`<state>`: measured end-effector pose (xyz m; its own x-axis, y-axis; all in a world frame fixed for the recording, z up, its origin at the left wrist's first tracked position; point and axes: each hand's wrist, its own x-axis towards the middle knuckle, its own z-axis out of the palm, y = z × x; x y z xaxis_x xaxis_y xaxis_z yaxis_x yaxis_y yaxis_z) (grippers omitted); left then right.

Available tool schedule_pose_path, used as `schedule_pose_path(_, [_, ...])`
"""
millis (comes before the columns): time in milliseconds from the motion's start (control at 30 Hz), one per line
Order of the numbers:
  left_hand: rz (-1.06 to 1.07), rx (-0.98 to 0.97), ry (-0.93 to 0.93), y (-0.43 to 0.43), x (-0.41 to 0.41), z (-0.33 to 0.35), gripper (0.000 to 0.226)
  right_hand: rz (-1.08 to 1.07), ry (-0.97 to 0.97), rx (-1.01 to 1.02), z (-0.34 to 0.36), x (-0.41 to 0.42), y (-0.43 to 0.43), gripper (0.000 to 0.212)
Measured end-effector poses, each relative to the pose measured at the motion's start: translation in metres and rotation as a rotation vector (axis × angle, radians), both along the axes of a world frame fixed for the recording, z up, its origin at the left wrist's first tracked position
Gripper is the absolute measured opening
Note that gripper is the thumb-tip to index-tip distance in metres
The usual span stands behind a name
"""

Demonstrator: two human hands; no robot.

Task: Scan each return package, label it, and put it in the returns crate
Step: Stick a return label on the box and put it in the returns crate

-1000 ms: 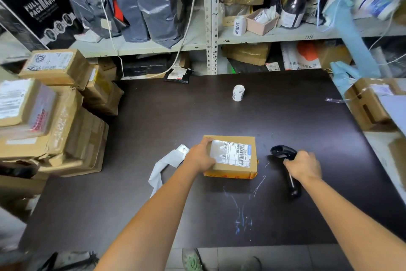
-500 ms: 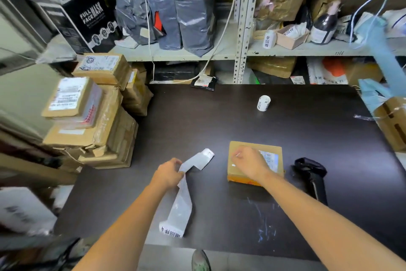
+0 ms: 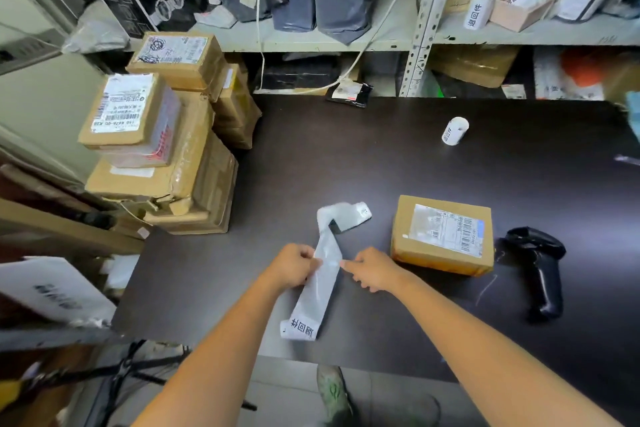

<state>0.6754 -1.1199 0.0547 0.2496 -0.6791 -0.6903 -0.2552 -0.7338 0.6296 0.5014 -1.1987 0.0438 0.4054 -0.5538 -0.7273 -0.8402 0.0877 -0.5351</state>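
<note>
Both grips pinch the label strip [image 3: 323,267]: left hand [image 3: 294,265] on its left edge, right hand [image 3: 370,269] on its right. The package [image 3: 443,234] lies on the desk [image 3: 346,156], beside the scanner [image 3: 536,267].

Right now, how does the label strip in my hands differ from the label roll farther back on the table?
The label strip is unrolled, long and twisted, pinched by the left hand and right hand. The label roll is wound tight, compact, and untouched by either hand. Both are white with black printed characters.
</note>
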Motion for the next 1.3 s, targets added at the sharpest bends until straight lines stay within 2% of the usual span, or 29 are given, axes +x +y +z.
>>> schedule_pose_path(67, [0.12, -0.105, 0.092, -0.013, 0.002, 0.004, 0.015, -0.12, -0.061, 0.194, 0.003, 0.003, -0.001, 0.049])
schedule_pose_path(133, [0.176, -0.166, 0.159, -0.027, 0.004, 0.009, 0.017, -0.158, -0.119, 0.249, 0.007, 0.008, -0.005, 0.048])
schedule_pose_path(267, [0.202, -0.242, 0.199, -0.048, 0.01, 0.016, 0.013, -0.236, -0.24, 0.158, 0.015, 0.02, -0.021, 0.014])
schedule_pose_path(300, [0.206, -0.255, 0.221, -0.05, 0.011, 0.019, 0.009, -0.279, -0.264, 0.139, 0.016, 0.023, -0.026, 0.011])
schedule_pose_path(333, [0.2, -0.259, 0.229, -0.051, 0.012, 0.021, 0.007, -0.337, -0.298, 0.129, 0.017, 0.026, -0.032, 0.01])
schedule_pose_path(467, [0.05, -0.108, 0.232, -0.042, 0.021, 0.013, 0.034, -0.572, -0.429, 0.033, 0.031, 0.033, -0.055, 0.01])
schedule_pose_path(533, [-0.037, -0.015, 0.224, -0.034, 0.028, 0.003, 0.029, -0.609, -0.428, -0.04, 0.034, 0.034, -0.067, 0.02])
schedule_pose_path(600, [-0.03, -0.018, 0.2, -0.032, 0.033, -0.002, 0.018, -0.618, -0.412, -0.096, 0.033, 0.037, -0.078, 0.024])
schedule_pose_path(767, [0.046, -0.122, 0.175, -0.043, 0.045, 0.007, 0.021, -0.563, -0.231, -0.359, 0.032, 0.048, -0.084, 0.023])
schedule_pose_path(833, [0.037, -0.148, 0.188, -0.049, 0.047, 0.012, 0.023, -0.494, -0.259, -0.342, 0.034, 0.056, -0.081, 0.017])
schedule_pose_path(933, [0.033, -0.193, 0.226, -0.055, 0.047, 0.019, 0.022, -0.202, -0.267, -0.326, 0.034, 0.068, -0.074, 0.011])
schedule_pose_path(1000, [0.035, -0.236, 0.227, -0.056, 0.047, 0.019, 0.018, -0.086, -0.273, -0.336, 0.031, 0.073, -0.07, 0.011])
schedule_pose_path(1167, [-0.028, -0.232, 0.132, -0.054, 0.052, 0.006, 0.014, -0.001, -0.252, -0.367, 0.025, 0.079, -0.065, 0.016])
schedule_pose_path(1300, [-0.082, -0.237, 0.089, -0.054, 0.055, 0.004, 0.011, 0.016, -0.262, -0.375, 0.024, 0.08, -0.063, 0.003])
